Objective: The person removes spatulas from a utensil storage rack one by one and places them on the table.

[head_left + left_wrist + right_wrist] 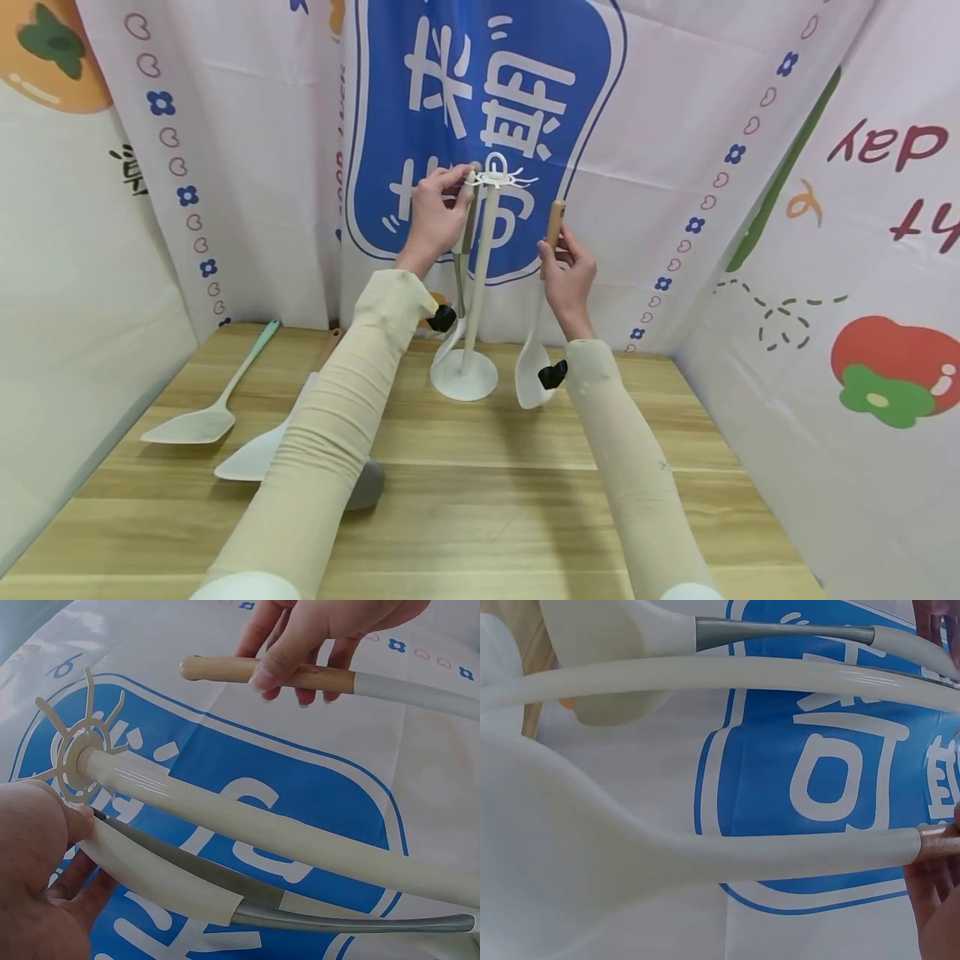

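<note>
In the head view, a white utensil stand (pixel 486 258) rises from a round base, with a ring of hooks (pixel 513 179) at its top. My left hand (pixel 437 212) is at the hooks, pinching the upper end of a white-handled spatula (pixel 161 881) with a steel shaft. A second, grey-handled utensil (pixel 214 866) lies close behind it; whether it hangs on a hook I cannot tell. To the stand's right, my right hand (pixel 570 275) holds a white spatula (pixel 534 371) by its wooden handle (pixel 315 677), head down and apart from the stand.
At the left of the wooden table (pixel 480 533) lie a pale spatula with a green handle (pixel 198 423) and a white turner (pixel 251 454), partly behind my left forearm. A grey utensil head (pixel 367 486) shows beside that forearm. Printed cloth (pixel 660 92) hangs behind and at both sides.
</note>
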Motion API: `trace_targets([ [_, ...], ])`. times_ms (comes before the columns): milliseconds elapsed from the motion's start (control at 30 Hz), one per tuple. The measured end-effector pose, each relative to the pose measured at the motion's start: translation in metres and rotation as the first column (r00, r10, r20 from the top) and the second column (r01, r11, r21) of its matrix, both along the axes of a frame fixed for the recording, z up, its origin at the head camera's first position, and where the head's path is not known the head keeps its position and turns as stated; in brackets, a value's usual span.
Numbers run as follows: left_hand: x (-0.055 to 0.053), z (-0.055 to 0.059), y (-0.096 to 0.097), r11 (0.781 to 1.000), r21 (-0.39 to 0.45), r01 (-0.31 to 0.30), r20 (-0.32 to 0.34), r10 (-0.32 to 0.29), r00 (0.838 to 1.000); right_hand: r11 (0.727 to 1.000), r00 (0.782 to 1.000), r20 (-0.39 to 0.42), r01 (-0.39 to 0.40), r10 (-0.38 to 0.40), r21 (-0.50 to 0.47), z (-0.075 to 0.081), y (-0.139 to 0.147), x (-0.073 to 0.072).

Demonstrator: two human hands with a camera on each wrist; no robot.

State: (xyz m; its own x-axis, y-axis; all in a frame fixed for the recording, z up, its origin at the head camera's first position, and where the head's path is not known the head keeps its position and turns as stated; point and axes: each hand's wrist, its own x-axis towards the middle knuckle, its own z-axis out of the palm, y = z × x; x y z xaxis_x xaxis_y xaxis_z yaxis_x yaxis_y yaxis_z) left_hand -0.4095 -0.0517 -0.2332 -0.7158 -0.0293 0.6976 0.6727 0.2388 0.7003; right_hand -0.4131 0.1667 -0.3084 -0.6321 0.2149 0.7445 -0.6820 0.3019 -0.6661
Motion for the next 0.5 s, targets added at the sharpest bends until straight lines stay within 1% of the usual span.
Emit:
trace_targets([
  [100, 0.000, -0.001, 0.001, 1.000, -0.002, 0.004, 0.014, -0.004, 1.000, 1.000, 0.999, 0.025, 0.024, -0.024, -0.005, -0.009, 0.007, -0.003],
  [267, 0.001, -0.001, 0.000, 1.000, -0.014, 0.008, 0.022, -0.008, 1.000, 0.999, 0.998, 0.042, 0.053, -0.053, -0.004, -0.017, 0.015, -0.003],
  [400, 0.000, 0.000, 0.000, 1.000, -0.024, 0.013, 0.012, -0.013, 1.000, 0.997, 0.995, 0.052, 0.079, -0.080, 0.018, -0.023, 0.019, -0.002],
  [500, -0.001, 0.000, -0.001, 1.000, -0.024, 0.007, 0.013, -0.007, 1.000, 0.995, 0.993, 0.079, 0.086, -0.089, 0.045, -0.028, 0.022, 0.000],
])
